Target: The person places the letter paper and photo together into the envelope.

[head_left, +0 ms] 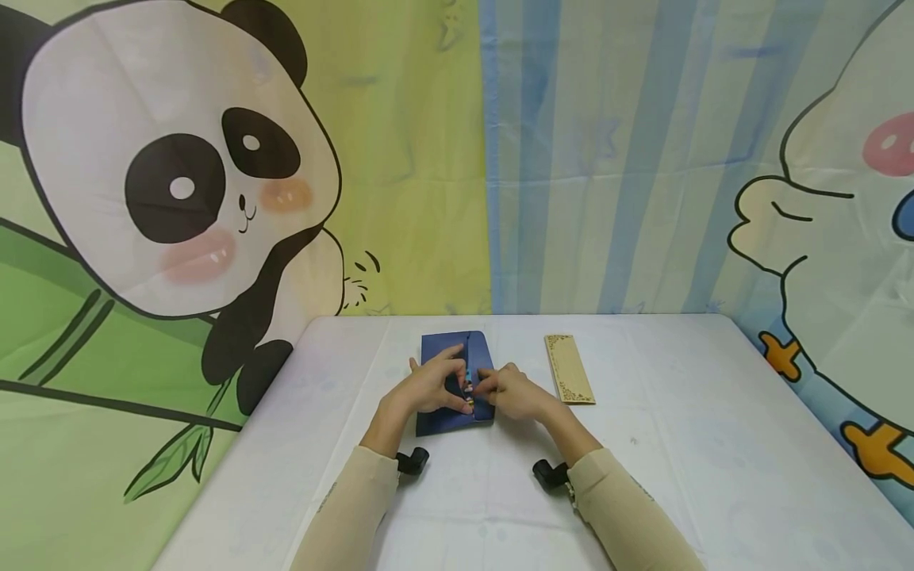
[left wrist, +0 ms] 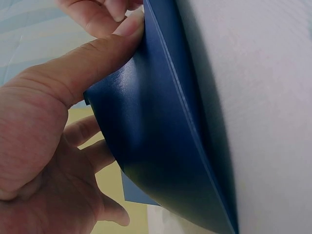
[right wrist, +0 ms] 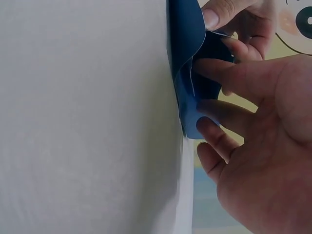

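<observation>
A dark blue folder [head_left: 446,341] with a flap along its right side lies on the table, its middle bowed up at the opening. My left hand [head_left: 432,385] pinches that raised edge, thumb toward the near end and index finger farther back. Small colourful printed bits [head_left: 469,384] show in the opening; what they belong to is too small to tell. From the right, my right hand [head_left: 520,392] reaches thumb and forefinger into the gap. In the right wrist view the blue folder [right wrist: 187,34] hides those fingertips, so whether they grip something is unclear.
A flat light wooden piece [head_left: 570,369] with dark ornamented ends lies right of the folder. A white cloth covers the table [head_left: 678,460]. Behind it hang a yellow and blue striped curtain [head_left: 571,159] and a printed panda [head_left: 178,159].
</observation>
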Tool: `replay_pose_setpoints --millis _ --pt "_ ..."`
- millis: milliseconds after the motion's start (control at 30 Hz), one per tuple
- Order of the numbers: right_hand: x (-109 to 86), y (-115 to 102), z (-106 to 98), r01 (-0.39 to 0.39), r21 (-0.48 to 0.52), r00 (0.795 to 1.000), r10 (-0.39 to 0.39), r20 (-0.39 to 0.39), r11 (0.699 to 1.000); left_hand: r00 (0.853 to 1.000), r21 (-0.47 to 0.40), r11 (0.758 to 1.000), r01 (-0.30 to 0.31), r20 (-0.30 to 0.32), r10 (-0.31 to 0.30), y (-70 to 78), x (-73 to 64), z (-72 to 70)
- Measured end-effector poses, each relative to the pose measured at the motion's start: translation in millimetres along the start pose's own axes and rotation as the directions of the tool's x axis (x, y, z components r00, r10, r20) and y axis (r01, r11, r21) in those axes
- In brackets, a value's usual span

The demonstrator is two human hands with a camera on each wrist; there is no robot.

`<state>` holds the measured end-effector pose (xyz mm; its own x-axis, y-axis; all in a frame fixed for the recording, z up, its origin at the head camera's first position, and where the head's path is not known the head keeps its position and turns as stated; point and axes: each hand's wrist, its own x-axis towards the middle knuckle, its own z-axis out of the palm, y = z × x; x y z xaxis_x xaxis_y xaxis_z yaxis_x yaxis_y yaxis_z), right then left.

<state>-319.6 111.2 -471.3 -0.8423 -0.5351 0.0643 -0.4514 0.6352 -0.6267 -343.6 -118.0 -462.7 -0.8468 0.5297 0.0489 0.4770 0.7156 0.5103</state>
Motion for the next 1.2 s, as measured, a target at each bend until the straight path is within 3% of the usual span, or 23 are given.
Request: replay_pose_setpoints --millis 367,733,1200 --pt "-5.4 3.4 -12.9 -0.159 -0.009 0.985 0.158 -0.069 0.987 1.0 -0.006 1.0 0.003 0.005 -0.003 1.0 -0.4 0.0" --pt "-7.0 12.2 -21.4 -0.177 -0.073 0.976 0.166 -0.14 0.981 1.0 0.0 1.0 0.007 0.006 -0.007 1.5 -0.7 0.1" --pt "-9.4 23.4 -30.8 -0.168 -0.054 0.972 0.156 -0.178 0.984 1.0 -0.001 1.0 0.01 0.003 -0.01 2.3 -0.5 -0.2"
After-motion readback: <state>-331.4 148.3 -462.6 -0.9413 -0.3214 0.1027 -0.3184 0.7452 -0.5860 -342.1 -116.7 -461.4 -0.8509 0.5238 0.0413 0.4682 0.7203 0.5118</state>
